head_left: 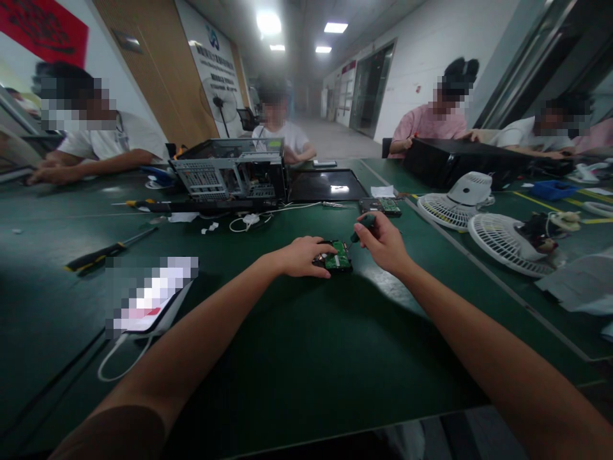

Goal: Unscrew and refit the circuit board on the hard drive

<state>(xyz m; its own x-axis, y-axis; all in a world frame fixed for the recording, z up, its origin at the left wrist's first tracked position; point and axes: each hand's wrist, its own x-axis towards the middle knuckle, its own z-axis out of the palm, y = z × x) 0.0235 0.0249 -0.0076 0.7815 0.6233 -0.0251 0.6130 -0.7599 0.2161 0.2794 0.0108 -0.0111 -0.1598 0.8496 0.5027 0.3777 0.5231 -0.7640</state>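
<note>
At a green work table (297, 358), a person's two bare forearms reach forward to a hard drive (339, 261) that lies circuit board up at the middle of the mat. The left hand (304, 255) is closed over the drive's left end, fingers on top and thumb at the near edge, pinning it flat. The right hand (383, 243), just right of the drive, is clenched round a small screwdriver (364, 225). The tool slants down and to the left from the fist, and its tip meets the drive's far right corner. The right hand is therefore the one over the board, the left only touching the casing.

Well left of the drive lies one long screwdriver (110, 250), and farther off to the left a second (143, 204), making three drivers with the one in hand. Just beyond the drive sits one more circuit board (383, 206). Right of the drive lie two white fan grilles (453, 204), face down. Beyond it to the left stands an opened computer case (230, 169), and far to the right a black case (450, 160). Four other people sit along the table's far sides, their hands well apart from the drive.
</note>
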